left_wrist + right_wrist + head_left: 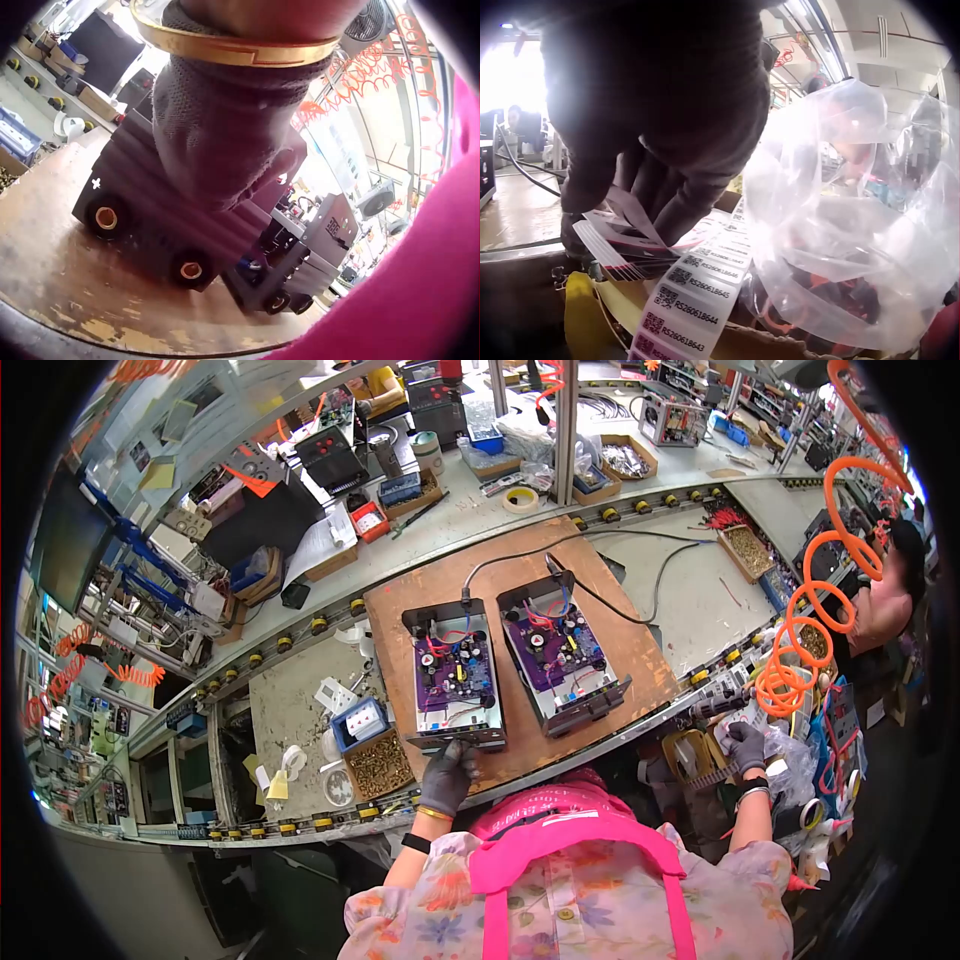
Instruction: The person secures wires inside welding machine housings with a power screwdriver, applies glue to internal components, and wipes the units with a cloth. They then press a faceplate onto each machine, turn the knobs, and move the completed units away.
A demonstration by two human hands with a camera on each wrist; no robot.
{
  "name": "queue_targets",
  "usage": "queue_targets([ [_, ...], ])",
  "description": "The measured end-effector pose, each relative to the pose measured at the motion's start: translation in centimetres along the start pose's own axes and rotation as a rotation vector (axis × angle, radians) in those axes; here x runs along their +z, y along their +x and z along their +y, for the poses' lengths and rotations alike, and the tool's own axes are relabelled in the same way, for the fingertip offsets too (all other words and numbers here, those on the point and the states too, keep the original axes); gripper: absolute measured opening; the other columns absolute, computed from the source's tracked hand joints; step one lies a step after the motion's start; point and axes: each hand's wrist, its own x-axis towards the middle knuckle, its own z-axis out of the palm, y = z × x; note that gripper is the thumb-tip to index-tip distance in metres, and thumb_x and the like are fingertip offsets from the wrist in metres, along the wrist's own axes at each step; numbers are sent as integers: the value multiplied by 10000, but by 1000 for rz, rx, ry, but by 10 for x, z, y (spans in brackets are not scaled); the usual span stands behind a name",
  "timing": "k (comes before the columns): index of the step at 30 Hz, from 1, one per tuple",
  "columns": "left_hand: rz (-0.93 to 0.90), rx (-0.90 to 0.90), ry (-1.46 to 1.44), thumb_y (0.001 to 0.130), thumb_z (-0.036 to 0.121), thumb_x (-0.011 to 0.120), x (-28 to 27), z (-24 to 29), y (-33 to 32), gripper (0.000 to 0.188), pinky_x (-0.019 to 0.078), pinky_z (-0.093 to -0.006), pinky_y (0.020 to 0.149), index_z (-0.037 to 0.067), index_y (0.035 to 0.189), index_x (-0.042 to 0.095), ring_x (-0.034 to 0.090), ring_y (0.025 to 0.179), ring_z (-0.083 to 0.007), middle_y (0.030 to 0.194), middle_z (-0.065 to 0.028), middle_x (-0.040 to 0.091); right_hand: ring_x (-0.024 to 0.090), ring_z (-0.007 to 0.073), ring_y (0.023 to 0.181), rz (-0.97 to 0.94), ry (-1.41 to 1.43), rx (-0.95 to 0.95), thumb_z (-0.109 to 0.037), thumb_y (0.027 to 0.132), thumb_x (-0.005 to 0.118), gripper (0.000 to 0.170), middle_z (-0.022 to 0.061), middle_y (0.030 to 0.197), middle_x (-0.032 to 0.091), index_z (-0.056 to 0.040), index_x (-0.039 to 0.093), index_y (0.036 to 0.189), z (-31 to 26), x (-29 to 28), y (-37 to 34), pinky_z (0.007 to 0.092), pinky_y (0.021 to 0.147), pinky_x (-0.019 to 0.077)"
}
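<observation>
Metal box (470, 718), lidless and flat on the wooden board (635, 660), sits next to a second box (590, 710) of the same sort, with a gap between the two. From where I stand, it looks stiff and fairly heavy, and I'd expect the sheet sides to take a firm hold. The purple circuit board (437, 678) inside is the fragile part, so fingers belong on the outer walls or the dark front panel (150, 206), clear of the wires.

The left hand (450, 778), gloved, touches that front panel near its upper edge. Its fingertips are mostly hidden, so I can't tell whether they pinch the edge or simply rest there.

Over at the side, the right hand (660, 112), gloved too, pinches printed papers (622, 247) with its fingers drawn in close. Those should be light, bendy and quick to slide apart, best taken by an edge between thumb and fingertip. A label strip (694, 292) hangs just beside them, limp and easily creased; a clear plastic bag (825, 247) bulges near it.
</observation>
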Motion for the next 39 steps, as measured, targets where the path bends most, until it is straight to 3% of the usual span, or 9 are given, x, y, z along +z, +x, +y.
queue_targets([
  [5, -63, -19, -60, 882, 307, 601, -4, -3, 2, 299, 453, -278, 581, 52, 1027, 545, 529, 644, -129, 802, -43, 583, 635, 197, 817, 61, 19, -17, -31, 768, 643, 224, 118, 902, 671, 9, 641, 988, 27, -7, 11, 304, 736, 495],
  [6, -49, -23, -23, 891, 305, 587, -4, -1, -1, 295, 478, -270, 588, 44, 1026, 560, 562, 651, -126, 814, -49, 611, 627, 256, 805, 340, -253, -351, -95, 826, 588, 169, 145, 863, 658, -2, 642, 956, 26, -6, 7, 339, 743, 480],
  [9, 15, -83, 413, 904, 289, 564, 20, 16, -27, 288, 500, -262, 606, 28, 1025, 573, 588, 669, -121, 834, -55, 635, 618, 280, 773, 678, -459, -487, -119, 839, 570, 138, 151, 810, 632, -11, 633, 897, -59, -14, -35, 362, 724, 476],
  [12, -217, -186, 576, 938, 278, 503, 56, 27, -50, 294, 500, -248, 696, 18, 1050, 579, 595, 746, -105, 917, -62, 634, 621, 272, 730, 268, -371, -560, -127, 846, 566, 141, 143, 776, 626, -13, 631, 898, -132, -7, -85, 366, 665, 477],
  [17, -548, -194, 616, 956, 283, 475, 104, 10, -44, 315, 468, -244, 787, 10, 1078, 573, 570, 856, -100, 963, -48, 624, 621, 313, 638, -7, 62, -810, -127, 840, 559, 126, 147, 726, 627, -25, 633, 846, -280, 75, -138, 365, 565, 480],
  [20, -487, -158, 552, 961, 327, 456, 116, 1, -41, 346, 447, -229, 785, 28, 1096, 565, 547, 847, -92, 978, -34, 602, 613, 308, 621, -82, 82, -1037, -102, 831, 573, 124, 147, 722, 617, -19, 634, 900, -334, 120, -159, 382, 564, 493],
  [23, -321, 9, 489, 951, 323, 477, 96, -12, -22, 294, 466, -245, 712, 49, 1034, 547, 546, 801, -93, 891, -14, 572, 580, 306, 606, -86, -113, -1153, -105, 827, 517, 329, 155, 734, 585, 60, 534, 1111, -334, 157, -167, 393, 537, 473],
  [25, -285, -171, 268, 952, 316, 487, 97, -4, -30, 284, 454, -220, 662, 50, 1023, 553, 539, 736, -71, 841, -1, 571, 606, 328, 674, -208, -52, -1035, -94, 806, 532, 370, 172, 784, 605, 49, 526, 1148, -341, 155, -173, 395, 587, 491],
  [39, -294, 107, 122, 941, 217, 522, 69, -15, -28, 182, 472, -241, 635, 47, 975, 580, 535, 674, -79, 773, 1, 579, 634, 345, 795, -227, 95, -956, -140, 829, 555, 382, 206, 949, 633, -1, 537, 1184, -355, 172, -180, 403, 662, 513],
])
